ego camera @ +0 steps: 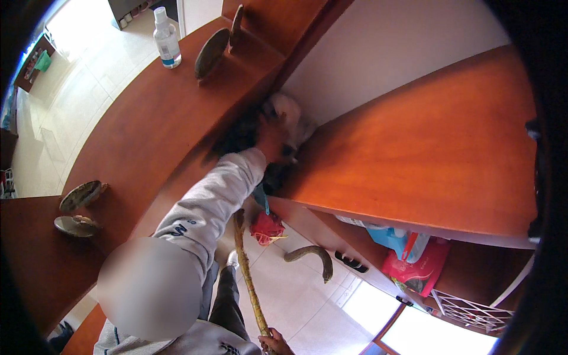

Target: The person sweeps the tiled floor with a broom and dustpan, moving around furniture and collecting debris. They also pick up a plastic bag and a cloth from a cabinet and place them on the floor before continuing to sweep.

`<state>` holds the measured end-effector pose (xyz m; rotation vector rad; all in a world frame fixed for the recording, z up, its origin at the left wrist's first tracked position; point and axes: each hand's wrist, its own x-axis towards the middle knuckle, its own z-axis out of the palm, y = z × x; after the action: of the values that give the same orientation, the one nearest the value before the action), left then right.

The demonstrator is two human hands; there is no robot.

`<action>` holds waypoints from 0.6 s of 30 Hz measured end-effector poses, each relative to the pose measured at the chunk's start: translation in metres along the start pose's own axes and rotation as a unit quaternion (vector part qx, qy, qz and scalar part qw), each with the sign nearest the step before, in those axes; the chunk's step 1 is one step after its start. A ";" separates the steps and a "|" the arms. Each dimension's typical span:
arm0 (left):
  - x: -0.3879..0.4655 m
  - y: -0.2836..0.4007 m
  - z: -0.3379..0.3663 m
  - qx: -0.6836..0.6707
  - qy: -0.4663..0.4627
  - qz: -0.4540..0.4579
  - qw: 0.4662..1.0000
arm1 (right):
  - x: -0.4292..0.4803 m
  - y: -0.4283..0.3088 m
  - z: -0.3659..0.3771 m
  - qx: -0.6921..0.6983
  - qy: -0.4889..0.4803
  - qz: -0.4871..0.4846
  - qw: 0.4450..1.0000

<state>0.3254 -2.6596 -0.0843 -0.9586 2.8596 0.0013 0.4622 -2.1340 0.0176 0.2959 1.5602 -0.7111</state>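
Note:
My left hand [273,135], at the end of a grey sweatshirt sleeve, reaches into the shadowed corner between the curved wooden counter [146,128] and a wooden cabinet top [426,146]. It is blurred by motion against a pale, soft-looking bundle [286,111] and dark items; its grip cannot be made out. At the bottom edge, my right hand [274,341] is closed around a long, knobbly yellow-brown stick [250,282], slanting up towards the corner. Right of the stick's upper part is a red bag [267,227] with yellow strings. A blurred disc hides part of the lower left.
A clear spray bottle [167,42] and flat oval objects [213,54] stand on the counter. More oval pieces [80,196] are at the left. A curved brown piece [314,256] appears beside the cabinet's side. Low shelves hold a red package [419,268] and a white lattice rack [470,306].

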 end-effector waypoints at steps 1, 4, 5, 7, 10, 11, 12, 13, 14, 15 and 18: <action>0.001 0.007 -0.001 0.015 -0.005 -0.019 1.000 | 0.001 -0.002 0.001 -0.002 -0.001 -0.001 1.000; 0.005 0.020 -0.002 0.037 -0.033 -0.030 0.998 | 0.002 -0.007 0.002 -0.008 -0.003 0.001 1.000; 0.007 0.022 0.000 0.041 -0.025 -0.027 0.998 | 0.003 -0.007 0.003 -0.009 -0.003 0.003 1.000; 0.011 0.028 0.005 0.052 -0.002 -0.023 0.998 | 0.003 -0.007 0.005 -0.007 0.001 0.008 1.000; 0.023 0.035 0.020 0.072 0.027 0.009 0.997 | 0.005 -0.003 0.006 -0.001 0.007 0.010 1.000; 0.027 0.039 0.027 0.085 0.047 0.008 0.995 | 0.005 0.000 0.005 0.002 0.008 0.012 1.000; 0.030 0.044 0.034 0.098 0.060 0.009 0.993 | 0.005 0.005 0.004 0.003 0.010 0.013 1.000; 0.034 0.049 0.042 0.111 0.074 0.011 0.991 | 0.007 0.010 0.003 0.006 0.012 0.014 1.000; 0.038 0.052 0.050 0.088 0.091 0.015 0.992 | 0.008 0.016 0.001 0.008 0.013 0.014 1.000; 0.043 0.055 0.058 0.065 0.109 0.019 0.992 | 0.011 0.022 -0.002 0.011 0.015 0.015 1.000; 0.053 0.057 0.081 0.014 0.212 0.018 0.977 | 0.021 0.040 -0.006 0.022 0.026 0.020 0.999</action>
<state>0.2592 -2.6424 -0.1731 -1.0058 3.2495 -0.2719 0.4780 -2.1040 -0.0137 0.3802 1.5847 -0.7127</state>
